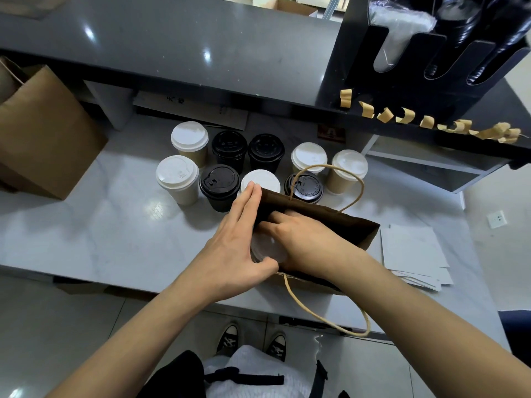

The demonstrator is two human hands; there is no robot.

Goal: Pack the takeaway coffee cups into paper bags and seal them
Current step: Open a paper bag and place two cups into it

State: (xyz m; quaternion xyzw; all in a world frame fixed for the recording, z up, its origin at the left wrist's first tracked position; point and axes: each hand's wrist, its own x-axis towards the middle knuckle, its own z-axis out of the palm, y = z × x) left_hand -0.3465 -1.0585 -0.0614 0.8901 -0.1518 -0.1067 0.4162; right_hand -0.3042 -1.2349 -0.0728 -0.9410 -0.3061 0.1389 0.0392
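The white-lidded cup (268, 248) sits low inside the open paper bag (344, 225), which stands on the counter (86, 225) directly in front of me; only part of its lid shows, between my two hands. My right hand (301, 239) reaches down into the bag mouth from the near-right side, fingers pointing away and to the left, over the far side of the lid. They look loosely curled, but the tips are down in shadow, so I cannot tell whether they grip the cup or only rest beside it. My left hand (232, 245) lies against the bag's left edge, fingers straight and pressed together, pointing up and away along the rim, thumb tucked at the near edge of the lid.

What matters for the next move, as I judge it: the cup stands upright, its long axis vertical, and lies just below and between both hands, the right one nearer since it is already inside. The bag's mouth runs from left-far to right-near, so a second cup would have to go to the right of this one.

Beyond the bag stand the remaining cups (221, 185), black and white lids mixed. One twine handle (356, 188) arches over the far side. Paper strips (402, 116) hang along the shelf edge at upper right, perhaps for sealing
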